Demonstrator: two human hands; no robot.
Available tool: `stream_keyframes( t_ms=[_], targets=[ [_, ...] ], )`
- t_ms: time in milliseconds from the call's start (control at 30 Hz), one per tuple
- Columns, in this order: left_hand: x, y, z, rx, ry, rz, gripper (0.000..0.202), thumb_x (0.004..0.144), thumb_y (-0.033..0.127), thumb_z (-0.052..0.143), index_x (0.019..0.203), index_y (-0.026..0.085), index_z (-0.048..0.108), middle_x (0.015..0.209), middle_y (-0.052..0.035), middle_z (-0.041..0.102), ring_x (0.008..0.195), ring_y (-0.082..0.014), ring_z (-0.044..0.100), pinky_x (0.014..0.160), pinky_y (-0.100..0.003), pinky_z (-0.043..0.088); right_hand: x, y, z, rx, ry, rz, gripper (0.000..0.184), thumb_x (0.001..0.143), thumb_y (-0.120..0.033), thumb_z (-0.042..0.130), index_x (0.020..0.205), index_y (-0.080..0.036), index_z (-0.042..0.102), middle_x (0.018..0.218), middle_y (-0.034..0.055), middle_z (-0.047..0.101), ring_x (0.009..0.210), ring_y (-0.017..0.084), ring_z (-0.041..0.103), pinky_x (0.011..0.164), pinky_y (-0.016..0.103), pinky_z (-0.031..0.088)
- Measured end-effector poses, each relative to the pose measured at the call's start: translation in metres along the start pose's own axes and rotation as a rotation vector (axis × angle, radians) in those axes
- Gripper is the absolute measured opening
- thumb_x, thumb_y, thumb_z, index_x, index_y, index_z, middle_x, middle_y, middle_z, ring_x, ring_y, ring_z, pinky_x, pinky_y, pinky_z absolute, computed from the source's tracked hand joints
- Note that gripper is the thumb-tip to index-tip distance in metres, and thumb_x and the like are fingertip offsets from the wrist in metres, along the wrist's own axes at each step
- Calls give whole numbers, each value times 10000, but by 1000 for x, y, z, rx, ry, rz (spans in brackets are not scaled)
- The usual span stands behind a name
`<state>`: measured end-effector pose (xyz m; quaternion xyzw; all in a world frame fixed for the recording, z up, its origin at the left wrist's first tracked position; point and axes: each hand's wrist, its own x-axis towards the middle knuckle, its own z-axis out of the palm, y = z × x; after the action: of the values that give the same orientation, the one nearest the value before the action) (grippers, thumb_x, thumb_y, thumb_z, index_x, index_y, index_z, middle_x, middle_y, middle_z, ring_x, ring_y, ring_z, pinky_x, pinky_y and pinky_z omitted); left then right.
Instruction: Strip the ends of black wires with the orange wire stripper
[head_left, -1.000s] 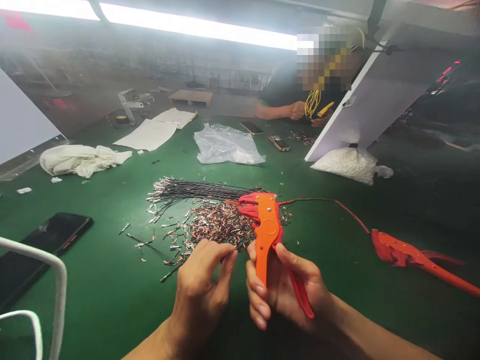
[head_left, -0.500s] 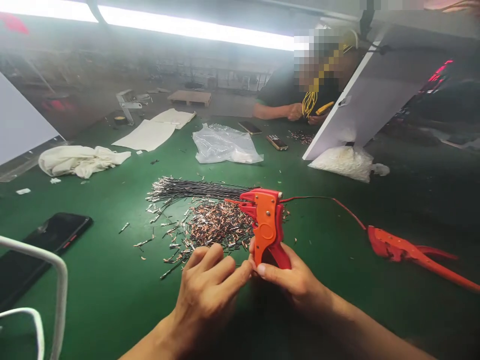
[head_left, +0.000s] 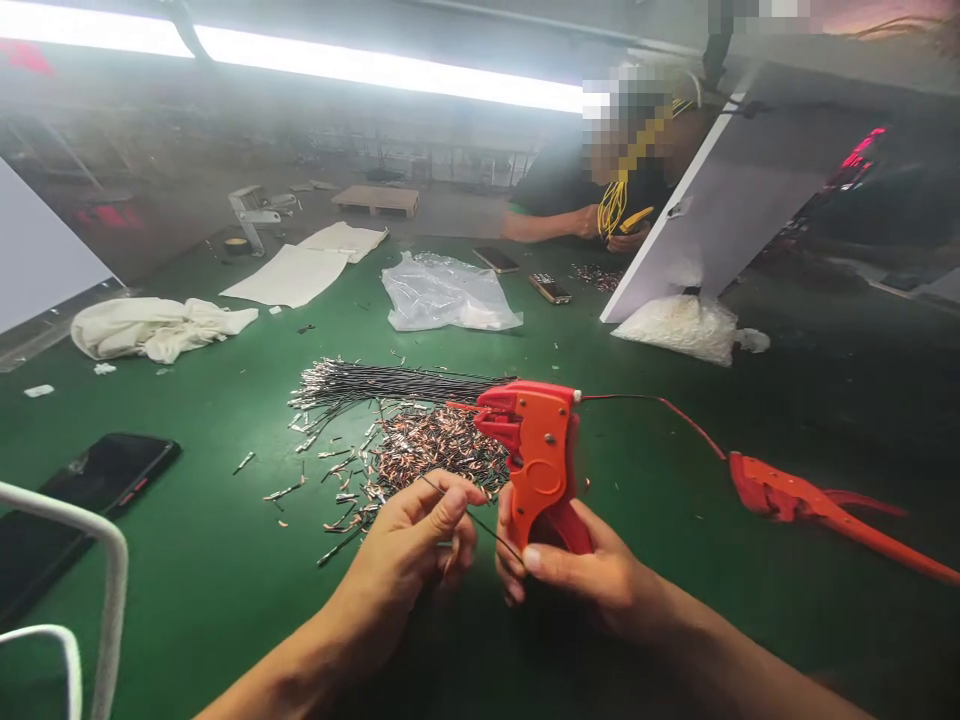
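Observation:
My right hand (head_left: 581, 570) is wrapped round the handles of an orange-red wire stripper (head_left: 536, 455), held upright with its jaws pointing left. My left hand (head_left: 420, 545) pinches a thin black wire (head_left: 480, 522) between thumb and fingers; the wire runs toward the stripper's base. Just beyond my hands lies a heap of short copper and silver wire ends (head_left: 427, 450), and behind it a bundle of long black wires (head_left: 390, 380) on the green table (head_left: 187, 560).
A second red tool (head_left: 810, 505) with a red lead lies to the right. A black phone (head_left: 82, 495) rests at left, with white cloth (head_left: 150, 325), plastic bags (head_left: 446, 290) and a white board (head_left: 720, 190) further back. Another person works with yellow wires (head_left: 611, 205) across the table.
My right hand has turned the stripper more upright and squeezed its handles. My left hand now pinches a thin wire and has drawn slightly back from the stripper.

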<state>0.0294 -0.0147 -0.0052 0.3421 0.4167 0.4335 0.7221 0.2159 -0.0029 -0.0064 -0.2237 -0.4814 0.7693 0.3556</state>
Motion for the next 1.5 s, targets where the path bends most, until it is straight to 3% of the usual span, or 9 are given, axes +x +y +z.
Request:
stream_keyframes(
  t_ms=[133, 267, 500, 600, 700, 767, 833, 1200, 1500],
  targets=[
    [-5, 17, -4, -59, 5, 147, 348, 753, 472, 762, 775, 149, 633, 605, -27, 675, 474, -108, 581, 404, -190, 461, -1, 2, 0, 18, -42, 41, 214, 781, -250, 637, 932, -140, 532, 778, 21, 532, 674, 156, 520, 652, 324, 403],
    [-9, 40, -11, -156, 162, 328, 286, 728, 412, 799, 770, 157, 679, 684, -45, 734, 513, -126, 634, 426, -206, 509, -3, 8, -2, 189, -91, 67, 366, 647, -134, 601, 1004, -153, 524, 789, 18, 548, 686, 161, 527, 668, 330, 395],
    [-4, 45, -18, -171, 233, 295, 410, 718, 526, 771, 979, 217, 705, 704, -33, 743, 508, -121, 603, 384, -198, 460, -5, 15, 4, 278, -115, 98, 374, 593, -143, 585, 966, -143, 551, 760, 17, 511, 646, 140, 431, 614, 296, 315],
    [-4, 34, -18, 148, 246, 396, 374, 813, 504, 689, 1006, 185, 723, 698, -45, 731, 502, -115, 574, 413, -222, 461, -1, 9, 8, 417, -110, 63, 363, 598, -159, 545, 961, -159, 543, 752, 9, 499, 623, 145, 459, 623, 320, 375],
    [-6, 22, -13, 733, 275, 832, 161, 875, 285, 652, 977, 196, 740, 626, -2, 682, 487, -89, 520, 463, -215, 440, 4, 0, 8, 513, -56, 50, 379, 608, -152, 518, 986, -153, 543, 754, 6, 496, 634, 149, 474, 648, 342, 419],
    [-8, 14, -7, 1032, 244, 1139, 185, 869, 137, 635, 1026, 197, 714, 601, 24, 646, 510, -84, 506, 500, -210, 427, 6, -4, 7, 530, -28, 38, 403, 586, -129, 515, 988, -143, 551, 751, 12, 511, 653, 159, 496, 665, 351, 434],
    [-11, 6, -3, 1184, 162, 1277, 257, 870, 77, 619, 1108, 162, 663, 598, 28, 628, 516, -83, 486, 513, -211, 415, 7, -4, 7, 522, -4, 38, 451, 561, -113, 510, 1008, -144, 558, 766, 22, 537, 695, 179, 530, 684, 360, 447],
    [-14, -6, -8, 1466, -42, 1415, 281, 892, 185, 613, 1166, 135, 649, 608, 6, 556, 540, -124, 472, 480, -244, 340, 3, 0, 8, 455, 2, 90, 552, 556, -36, 476, 1083, -185, 547, 922, 55, 656, 729, 186, 620, 567, 283, 493],
    [-12, 5, 0, 1557, -210, 1384, 192, 963, 253, 498, 958, 142, 654, 552, 27, 554, 457, -130, 496, 410, -286, 317, 0, 2, 5, 516, -25, 116, 636, 526, -20, 464, 1132, -192, 558, 1022, 71, 665, 817, 198, 647, 555, 255, 546]
  ],
)
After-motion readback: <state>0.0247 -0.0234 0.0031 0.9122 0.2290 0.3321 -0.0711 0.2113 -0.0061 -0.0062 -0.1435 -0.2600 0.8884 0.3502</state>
